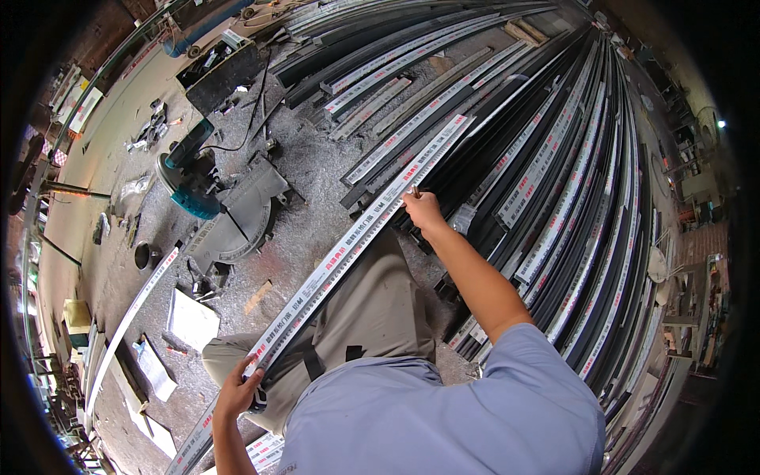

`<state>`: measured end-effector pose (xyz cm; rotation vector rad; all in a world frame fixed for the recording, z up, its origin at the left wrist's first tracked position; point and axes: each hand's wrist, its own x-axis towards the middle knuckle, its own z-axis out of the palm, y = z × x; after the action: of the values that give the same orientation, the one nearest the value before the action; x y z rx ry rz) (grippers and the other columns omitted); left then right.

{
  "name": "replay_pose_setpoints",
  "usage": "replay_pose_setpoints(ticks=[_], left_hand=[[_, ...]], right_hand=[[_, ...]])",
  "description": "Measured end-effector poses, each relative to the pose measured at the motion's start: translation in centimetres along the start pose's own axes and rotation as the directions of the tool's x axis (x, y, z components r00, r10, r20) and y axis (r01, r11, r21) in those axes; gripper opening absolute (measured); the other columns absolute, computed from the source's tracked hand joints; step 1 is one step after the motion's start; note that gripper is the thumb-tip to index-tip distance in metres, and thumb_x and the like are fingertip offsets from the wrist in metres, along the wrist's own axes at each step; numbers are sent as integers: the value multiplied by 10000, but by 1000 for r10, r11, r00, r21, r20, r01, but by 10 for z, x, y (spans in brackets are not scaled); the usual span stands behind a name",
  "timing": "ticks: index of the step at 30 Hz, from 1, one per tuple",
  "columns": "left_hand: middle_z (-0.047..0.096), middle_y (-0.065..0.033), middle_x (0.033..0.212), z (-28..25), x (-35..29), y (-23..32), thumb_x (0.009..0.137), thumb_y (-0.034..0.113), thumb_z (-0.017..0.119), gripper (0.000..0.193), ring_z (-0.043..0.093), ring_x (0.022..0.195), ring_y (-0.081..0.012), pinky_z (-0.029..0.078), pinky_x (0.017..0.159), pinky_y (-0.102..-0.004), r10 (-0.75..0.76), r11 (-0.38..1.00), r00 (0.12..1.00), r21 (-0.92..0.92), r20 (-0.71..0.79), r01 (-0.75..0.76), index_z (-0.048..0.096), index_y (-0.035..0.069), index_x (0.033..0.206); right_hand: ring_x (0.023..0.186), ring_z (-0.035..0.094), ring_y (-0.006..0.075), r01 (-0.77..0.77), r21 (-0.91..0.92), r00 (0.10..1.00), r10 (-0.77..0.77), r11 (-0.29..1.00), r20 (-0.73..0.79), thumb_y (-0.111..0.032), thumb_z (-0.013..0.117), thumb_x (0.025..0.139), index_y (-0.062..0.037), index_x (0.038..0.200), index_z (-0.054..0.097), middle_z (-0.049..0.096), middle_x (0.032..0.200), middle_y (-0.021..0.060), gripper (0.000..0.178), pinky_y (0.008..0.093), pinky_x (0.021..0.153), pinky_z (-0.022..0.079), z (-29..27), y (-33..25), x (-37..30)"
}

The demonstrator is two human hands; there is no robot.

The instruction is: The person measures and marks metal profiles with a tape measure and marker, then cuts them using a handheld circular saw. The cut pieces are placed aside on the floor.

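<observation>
A long metal profile (348,252) with a white printed protective film lies slantwise across my lap. Along its near edge runs a narrow strip with ruler-like marks (366,252), which looks like a tape measure blade. My left hand (235,389) grips the profile near its lower left part, thumb and fingers at its edges. A dark rounded object (258,400) shows beside that hand; I cannot tell what it is. Toward the far end, my right hand (425,212) is closed in a pinch on a short pen-like stick (415,191), its tip at the profile's edge.
A mitre saw (194,186) with a teal guard stands on the floor at left, its round base (237,218) beside it. Many dark, film-covered profiles (546,198) lie in long stacks to my right and ahead. Offcuts, paper sheets (192,318) and a black bin (222,77) lie around.
</observation>
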<state>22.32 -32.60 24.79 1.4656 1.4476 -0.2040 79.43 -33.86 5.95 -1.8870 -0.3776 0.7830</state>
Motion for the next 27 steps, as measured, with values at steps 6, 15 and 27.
replay_pose_setpoints(ticks=[6, 15, 27], left_hand=[[657, -180, 1297, 2, -5, 5, 982, 335, 725, 726, 609, 1147, -216, 466, 1000, -295, -61, 995, 998, -76, -12, 59, 424, 52, 1578], [619, -292, 1382, -5, 15, -25, 854, 538, 799, 1026, 620, 1276, -338, 475, 1063, -389, -186, 978, 980, 81, -69, 191, 343, -4, 1595], [696, -288, 1222, -2, 1, -28, 879, 609, 733, 920, 703, 1125, -365, 518, 991, -407, -146, 985, 984, 83, -100, 154, 429, 79, 1567]], right_hand=[[792, 718, 284, -46, -111, 997, 52, 993, 50, -311, 701, 887, 2, 806, 767, 750, 810, 151, 329, 417, 745, 524, 17, 5, -2], [705, 704, 271, 133, -182, 991, -128, 974, 38, -270, 631, 937, 3, 757, 738, 733, 729, 154, 344, 429, 706, 535, 6, -14, -14], [603, 456, 145, 8, 495, 810, -296, 869, 506, -568, 305, 1088, 37, 1267, 660, 544, 694, 10, 724, 276, 582, 351, -14, -134, -86]])
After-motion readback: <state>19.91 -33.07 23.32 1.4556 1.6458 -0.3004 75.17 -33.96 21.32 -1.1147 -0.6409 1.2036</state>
